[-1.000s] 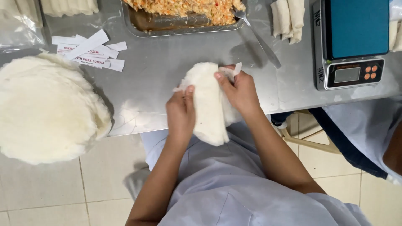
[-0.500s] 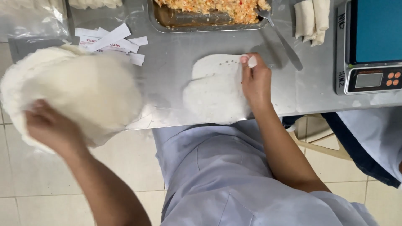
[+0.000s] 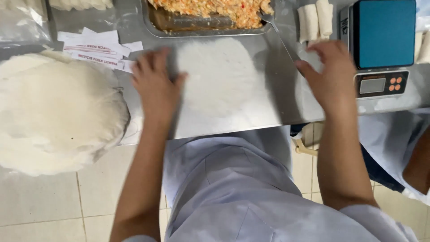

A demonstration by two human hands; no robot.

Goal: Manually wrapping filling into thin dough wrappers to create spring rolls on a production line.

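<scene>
My left hand (image 3: 154, 85) lies flat, fingers spread, on the thin white wrapper's (image 3: 224, 85) left edge; right hand (image 3: 331, 74) hovers open, fingers loosely spread, near the scale (image 3: 380, 45)

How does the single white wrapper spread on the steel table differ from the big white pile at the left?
The single thin white round wrapper lies flat on the steel table; the big white pile of wrappers is thick, domed and overhangs the table's edge. The left hand rests on the single wrapper's edge; no hand touches the pile. Both are pale, round and floury-looking.
</scene>
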